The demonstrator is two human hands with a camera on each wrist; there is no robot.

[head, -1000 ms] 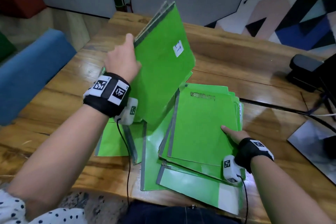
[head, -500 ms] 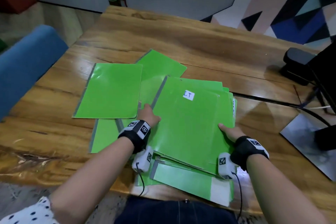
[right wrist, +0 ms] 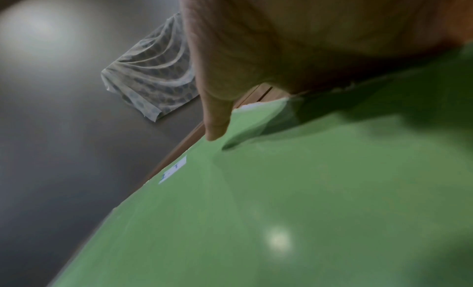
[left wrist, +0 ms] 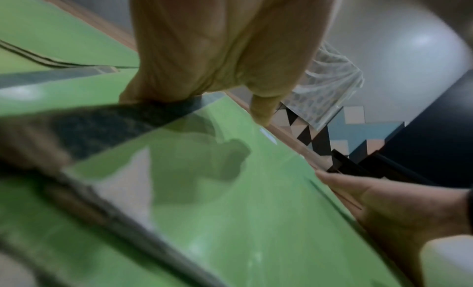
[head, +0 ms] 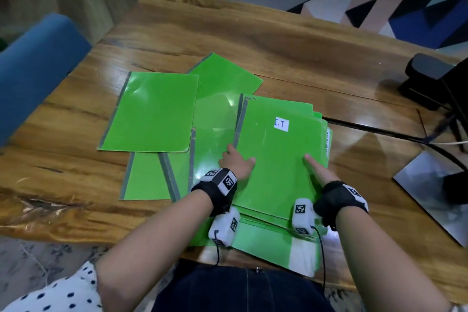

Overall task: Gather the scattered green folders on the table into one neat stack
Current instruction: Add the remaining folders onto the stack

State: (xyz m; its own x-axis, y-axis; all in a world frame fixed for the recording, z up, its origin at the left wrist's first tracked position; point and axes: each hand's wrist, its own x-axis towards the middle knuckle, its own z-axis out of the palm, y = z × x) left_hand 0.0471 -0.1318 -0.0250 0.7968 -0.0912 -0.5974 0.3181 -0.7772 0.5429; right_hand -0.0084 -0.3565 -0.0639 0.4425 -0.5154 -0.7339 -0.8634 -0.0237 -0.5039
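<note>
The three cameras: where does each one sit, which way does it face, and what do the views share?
Head: on the person's head, looking forward and down at the wooden table; both forearms, left hand and right hand show.
Left wrist: low at the left wrist, looking along the left hand across the top folder; the right hand also shows.
Right wrist: at the right wrist, looking along the right hand over the same folder.
Shared: all three show the top folder; its white label shows in the head and right wrist views.
</note>
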